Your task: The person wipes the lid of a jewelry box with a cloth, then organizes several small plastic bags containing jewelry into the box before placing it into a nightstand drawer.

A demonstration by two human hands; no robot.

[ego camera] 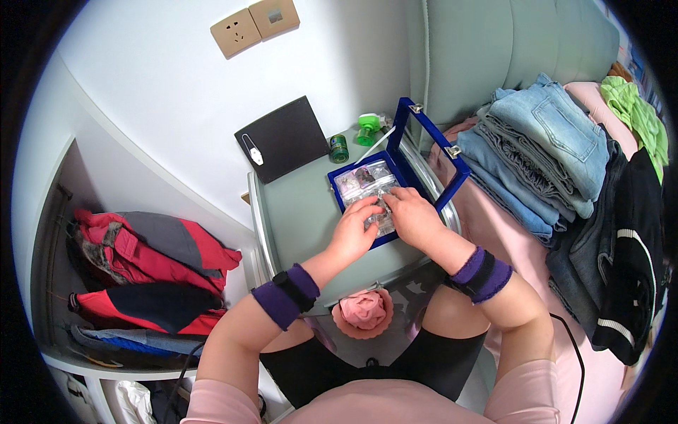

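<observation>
A blue velvet-covered box (388, 243) stands on a grey-green bedside table (296, 222), its windowed lid (429, 127) raised at the right. Small clear zip bags (378, 183) with little items fill the box. My left hand (357, 228) reaches over the bags from the left, fingers apart and slightly curled. From the right, my right hand (410, 212) rests its fingertips on the bags. The fingers of both hands come close together near the middle of the box. Whether either hand pinches a bag cannot be made out.
Behind the box stand a green tin (339, 149) and a green-capped bottle (367, 130). A black panel (283, 140) leans against the wall at the back left. Folded jeans (551, 127) lie on the pink bed to the right. A pink cloth-like object (363, 312) is at the table's front.
</observation>
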